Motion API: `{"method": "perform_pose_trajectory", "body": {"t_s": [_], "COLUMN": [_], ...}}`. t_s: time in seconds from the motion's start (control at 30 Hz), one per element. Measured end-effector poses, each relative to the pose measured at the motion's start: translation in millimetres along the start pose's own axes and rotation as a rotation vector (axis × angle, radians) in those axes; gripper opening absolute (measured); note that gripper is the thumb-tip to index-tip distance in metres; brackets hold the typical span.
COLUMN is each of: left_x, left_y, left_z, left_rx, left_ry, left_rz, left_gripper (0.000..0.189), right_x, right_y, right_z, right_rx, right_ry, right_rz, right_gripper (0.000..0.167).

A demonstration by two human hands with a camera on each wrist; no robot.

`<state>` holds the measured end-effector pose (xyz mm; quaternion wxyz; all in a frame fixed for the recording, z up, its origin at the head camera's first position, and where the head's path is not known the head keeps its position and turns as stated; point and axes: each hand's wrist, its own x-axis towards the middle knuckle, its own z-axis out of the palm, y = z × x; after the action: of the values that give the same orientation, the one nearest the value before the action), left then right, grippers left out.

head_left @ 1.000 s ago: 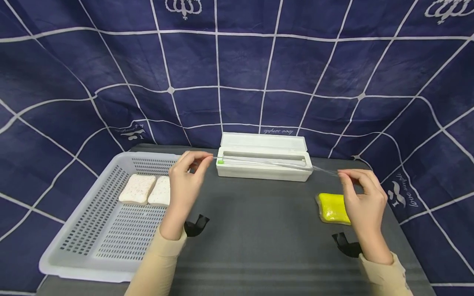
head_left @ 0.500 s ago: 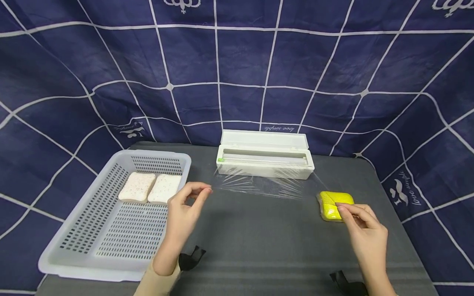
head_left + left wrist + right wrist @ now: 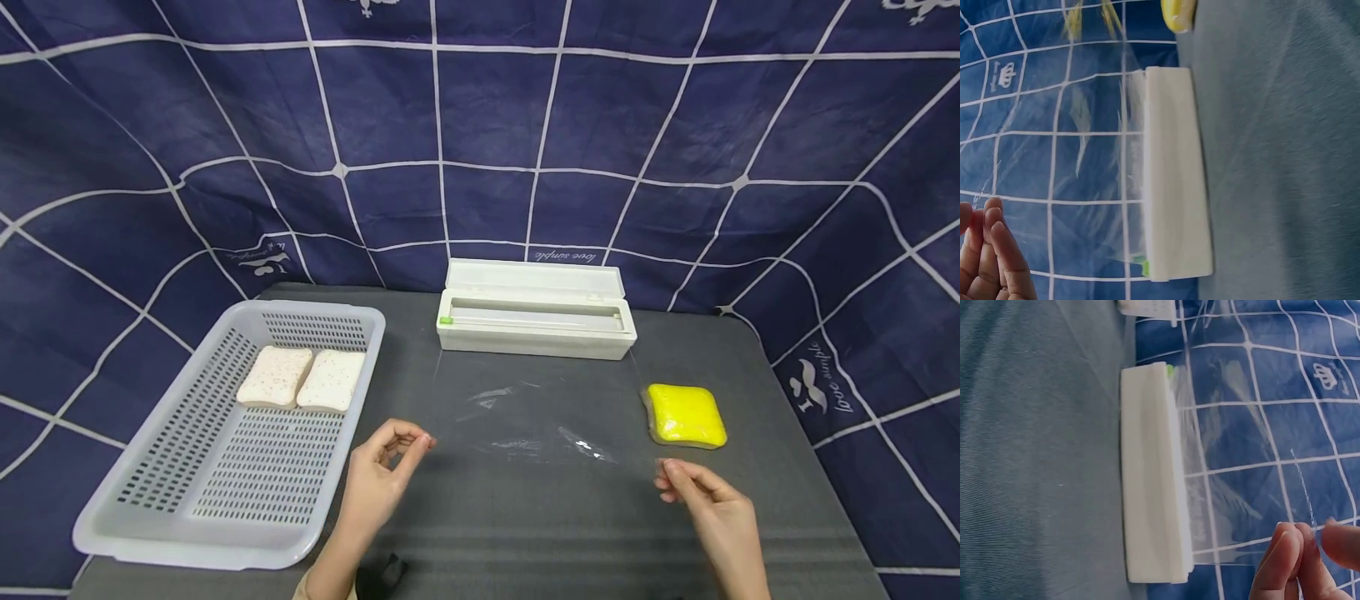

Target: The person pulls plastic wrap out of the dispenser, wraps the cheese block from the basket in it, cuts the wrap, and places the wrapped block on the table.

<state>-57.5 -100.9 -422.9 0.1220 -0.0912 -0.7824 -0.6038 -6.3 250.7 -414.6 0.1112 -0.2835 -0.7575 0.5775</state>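
My left hand pinches one corner of a clear sheet of plastic wrap between thumb and fingers. The opposite corner is pinched by my right hand, at about the same height. From both hands the sheet runs back, taut and lightly creased, to a white cling film dispenser. Its lid stands raised, and a green slider sits at the left end of the front bar. In the left wrist view, the film stretches away from the dispenser's top edge toward the fingers.
A grey perforated basket stands at left, holding two speckled white bread-like slices at its back. On the right, near my right hand, lies a yellow slice-shaped block in clear wrapping. A blue gridded cloth hangs behind the dark table.
Both hands have drawn back toward me from the dispenser, lengthening the film sheet over the table. The dispenser and basket have stayed in place; the yellow block is no longer overlapped by my right hand.
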Motion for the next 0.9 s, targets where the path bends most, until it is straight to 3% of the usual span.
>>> {"method": "perform_pose_trajectory", "body": {"t_s": [0.17,0.33,0.47,0.7,0.9], "left_x": [-5.8,-7.7,-8.8,-11.4,-14.5], "left_y": [-7.0,-15.2,-22.2,-30.8,-36.3], "left_z": [3.6,7.2,10.0,11.5,13.1], "left_rx": [0.050,0.128,0.230,0.372,0.461], "left_ry": [0.017,0.060,0.036,-0.026,-0.083], "left_rz": [-0.053,-0.161,-0.235,-0.252,-0.267], "left_gripper": [0.010,0.018,0.016,0.018,0.018], "right_x": [1.7,6.7,12.4,12.4,9.4], "right_y": [9.4,21.8,39.5,51.5,50.8], "right_z": [0.0,4.7,8.5,12.6,17.9], "right_rx": [0.091,-0.032,-0.106,0.001,-0.082], "right_ry": [-0.005,-0.012,-0.041,-0.110,-0.119], "right_rz": [0.039,0.102,0.076,0.026,0.034], "right_gripper": [0.030,0.037,0.036,0.022,0.022]}}
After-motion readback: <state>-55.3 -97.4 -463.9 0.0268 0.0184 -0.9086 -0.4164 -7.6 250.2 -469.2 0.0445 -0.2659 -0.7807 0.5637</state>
